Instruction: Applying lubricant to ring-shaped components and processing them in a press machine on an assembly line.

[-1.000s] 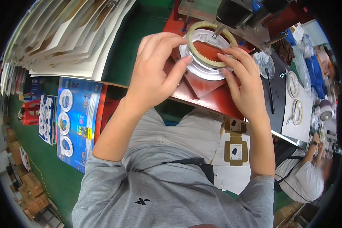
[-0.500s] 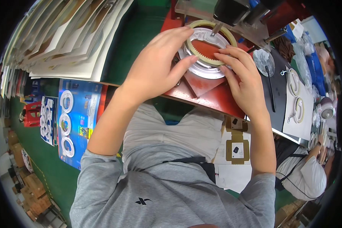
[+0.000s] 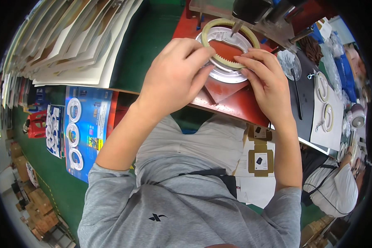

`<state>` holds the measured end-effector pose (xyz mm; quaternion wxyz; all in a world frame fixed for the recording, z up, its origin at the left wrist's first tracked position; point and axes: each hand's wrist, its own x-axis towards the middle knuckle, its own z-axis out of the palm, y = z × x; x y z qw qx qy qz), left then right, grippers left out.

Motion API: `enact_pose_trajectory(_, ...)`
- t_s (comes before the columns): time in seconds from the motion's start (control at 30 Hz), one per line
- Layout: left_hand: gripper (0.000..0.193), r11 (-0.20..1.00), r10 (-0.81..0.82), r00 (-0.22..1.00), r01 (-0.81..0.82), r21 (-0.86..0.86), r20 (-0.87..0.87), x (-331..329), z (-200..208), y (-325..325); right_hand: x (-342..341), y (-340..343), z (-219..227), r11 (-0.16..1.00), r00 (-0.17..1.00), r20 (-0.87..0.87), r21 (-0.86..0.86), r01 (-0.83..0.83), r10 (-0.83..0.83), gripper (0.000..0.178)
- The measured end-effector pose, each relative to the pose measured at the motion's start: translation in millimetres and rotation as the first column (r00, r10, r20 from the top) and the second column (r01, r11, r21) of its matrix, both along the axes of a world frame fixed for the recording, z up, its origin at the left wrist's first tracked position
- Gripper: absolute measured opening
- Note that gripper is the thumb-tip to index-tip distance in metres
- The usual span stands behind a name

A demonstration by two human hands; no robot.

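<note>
A pale yellow ring with inner teeth (image 3: 226, 63) is tilted over a white ring-shaped part (image 3: 227, 78) on a red work surface. My left hand (image 3: 173, 76) is closed, with thumb and curled forefinger pinching the toothed ring's near left edge. On the near right edge, my right hand (image 3: 269, 82) grips the same ring between thumb and fingertips. A metal pin (image 3: 237, 28) under a black machine head (image 3: 251, 10) points down into the ring's opening. My fingers partly hide both rings, and whether they touch each other I cannot tell.
Stacked sheets in racks (image 3: 78, 45) rise at the left. Blue card with white rings (image 3: 80, 134) stands below them. On the right lie a clear round dish (image 3: 286, 62), a black stick (image 3: 297, 97) and white rings with clips (image 3: 327, 118). Another person (image 3: 332, 190) sits at the far right.
My left hand has curled its fingers from spread along the rim into a pinch at the left edge. The toothed ring has shifted slightly. My right hand stays on the ring.
</note>
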<state>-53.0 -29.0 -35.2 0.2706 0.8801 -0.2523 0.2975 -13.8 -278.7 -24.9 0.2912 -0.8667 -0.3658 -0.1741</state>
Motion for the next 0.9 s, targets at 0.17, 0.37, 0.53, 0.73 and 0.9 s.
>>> enact_pose_trajectory(0.17,0.027,0.998,-0.062,0.997,0.062,0.007,0.037,5,2,2,0,-2,-1,1.000,1.000,0.002,0.010,0.002,-0.002,0.024)
enact_pose_trajectory(0.37,0.021,0.993,-0.110,0.994,0.109,0.043,0.029,10,6,7,2,-1,-3,1.000,1.000,0.021,0.027,-0.011,0.010,0.024)
enact_pose_trajectory(0.53,0.018,0.987,-0.150,0.989,0.150,0.051,-0.011,20,14,12,2,1,-5,0.999,0.999,0.047,0.038,0.004,-0.005,0.023)
enact_pose_trajectory(0.73,0.016,0.962,-0.260,0.965,0.263,0.068,-0.044,30,18,19,1,4,-7,0.998,0.998,0.057,0.055,0.021,-0.025,0.022)
enact_pose_trajectory(0.9,0.014,0.956,-0.286,0.943,0.294,0.024,-0.171,26,23,24,0,4,-6,0.997,0.999,0.046,0.079,0.017,-0.021,0.022)
